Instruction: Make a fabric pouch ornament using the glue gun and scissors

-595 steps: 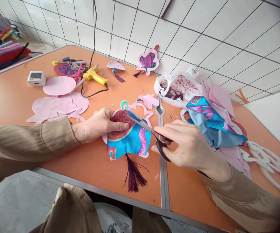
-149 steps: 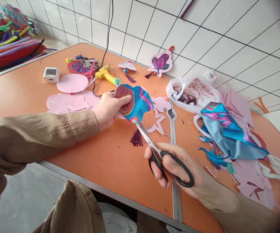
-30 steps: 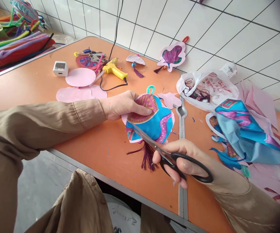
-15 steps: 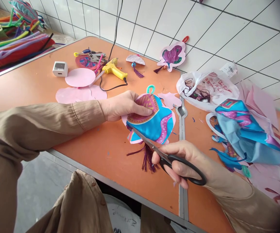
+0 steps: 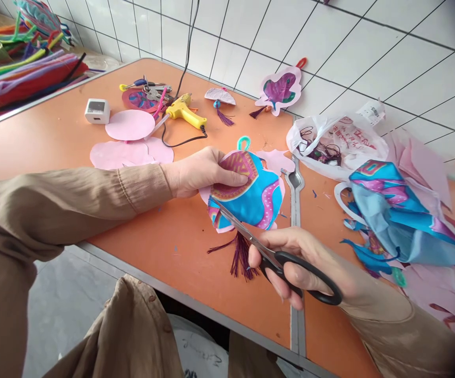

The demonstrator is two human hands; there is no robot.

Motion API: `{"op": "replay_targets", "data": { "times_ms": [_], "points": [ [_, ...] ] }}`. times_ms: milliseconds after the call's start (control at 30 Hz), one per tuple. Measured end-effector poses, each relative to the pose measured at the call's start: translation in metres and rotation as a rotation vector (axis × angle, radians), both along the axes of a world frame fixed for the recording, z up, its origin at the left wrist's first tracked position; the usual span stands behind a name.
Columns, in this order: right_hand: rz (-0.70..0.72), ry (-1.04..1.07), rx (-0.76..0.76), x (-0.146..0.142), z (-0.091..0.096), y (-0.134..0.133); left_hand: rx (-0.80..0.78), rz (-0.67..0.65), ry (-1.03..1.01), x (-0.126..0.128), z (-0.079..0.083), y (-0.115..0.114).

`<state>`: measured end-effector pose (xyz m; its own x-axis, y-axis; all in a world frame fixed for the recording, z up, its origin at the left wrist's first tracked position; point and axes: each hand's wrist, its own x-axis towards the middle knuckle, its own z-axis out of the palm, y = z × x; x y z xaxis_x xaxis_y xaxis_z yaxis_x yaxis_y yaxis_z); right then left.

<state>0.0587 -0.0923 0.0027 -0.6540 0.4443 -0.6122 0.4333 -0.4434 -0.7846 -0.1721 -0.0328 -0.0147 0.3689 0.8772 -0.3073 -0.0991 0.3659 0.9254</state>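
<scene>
My left hand [image 5: 207, 176] pinches a blue and pink patterned fabric ornament [image 5: 247, 202], thumb on top and fingers beneath. The ornament has a pink edge, a turquoise loop [image 5: 244, 143] at its top and a dark purple tassel [image 5: 241, 254] hanging below. In my right hand [image 5: 298, 265] is a pair of black-handled scissors [image 5: 269, 257], fingers through the handles. Its blades lie across the ornament's lower left, at the fabric's edge; they look nearly closed there.
A yellow glue gun [image 5: 186, 113] with a cord lies behind, beside pink paper ovals [image 5: 130, 125], a white box [image 5: 97, 111] and keys [image 5: 156, 93]. At right are a plastic bag [image 5: 341, 144] and blue fabric [image 5: 404, 220]. Finished-looking tasselled ornaments [image 5: 280, 90] rest near the tiled wall.
The scissors have shifted slightly right and their blades have drawn closer together. The flap at the ornament's lower left has moved a little right. My left hand keeps its hold.
</scene>
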Motion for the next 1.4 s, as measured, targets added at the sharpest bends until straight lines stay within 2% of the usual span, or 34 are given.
{"op": "replay_targets", "data": {
  "times_ms": [267,500,633,900,1133,1300,1400],
  "points": [
    [0.022,0.01,0.015,0.0,0.001,0.0,0.006,0.026,0.011,0.003,0.001,-0.004],
    [0.054,0.056,0.059,0.004,-0.012,0.0,0.04,0.035,0.044,0.003,-0.001,-0.006],
    [0.034,0.016,0.028,0.004,-0.014,-0.001,0.051,0.032,0.041,0.002,-0.002,-0.004],
    [0.064,0.079,0.019,0.008,-0.021,0.0,0.053,0.024,0.049,0.0,0.001,-0.004],
    [0.062,0.066,0.047,0.005,-0.018,0.0,0.051,0.034,0.058,0.001,-0.001,-0.004],
    [0.059,0.012,-0.043,0.002,-0.016,0.001,0.048,0.063,0.019,0.002,-0.001,-0.004],
    [0.147,-0.078,-0.012,0.001,-0.011,-0.001,0.048,0.1,0.021,0.003,0.001,-0.003]
  ]
}}
